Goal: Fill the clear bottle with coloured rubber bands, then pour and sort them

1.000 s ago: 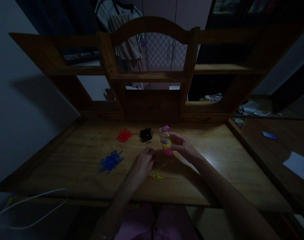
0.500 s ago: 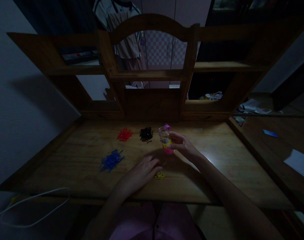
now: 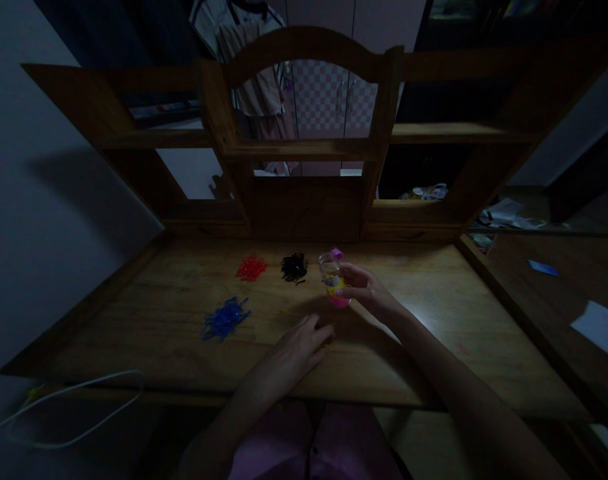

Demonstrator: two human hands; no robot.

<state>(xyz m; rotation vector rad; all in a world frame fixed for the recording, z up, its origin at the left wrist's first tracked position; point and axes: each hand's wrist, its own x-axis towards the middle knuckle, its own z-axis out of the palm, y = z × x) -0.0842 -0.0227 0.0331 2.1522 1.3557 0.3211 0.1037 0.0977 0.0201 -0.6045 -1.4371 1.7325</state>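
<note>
My right hand [image 3: 360, 285] grips a small clear bottle [image 3: 331, 270], tilted slightly to the left. The bottle has a pink base, a pink flip cap hanging open at its mouth, and yellow bits inside. Lower and to the left, my left hand [image 3: 304, 343] rests on the desk with fingers curled down over the small yellow strips, a trace of yellow showing at its fingertips; most of them are hidden. A few faint yellow bits [image 3: 284, 311] lie just beyond that hand.
On the wooden desk [image 3: 409, 373] lie a red pile [image 3: 253, 267], a black pile [image 3: 295, 267] and a blue pile [image 3: 226, 319] of small thin strips. A wooden shelf frame [image 3: 304, 150] rises at the back. A white cable [image 3: 84, 383] loops at the front left.
My left hand has shifted slightly right and closed over the yellow strips, which showed beside it before. My right hand still holds the bottle in nearly the same place.
</note>
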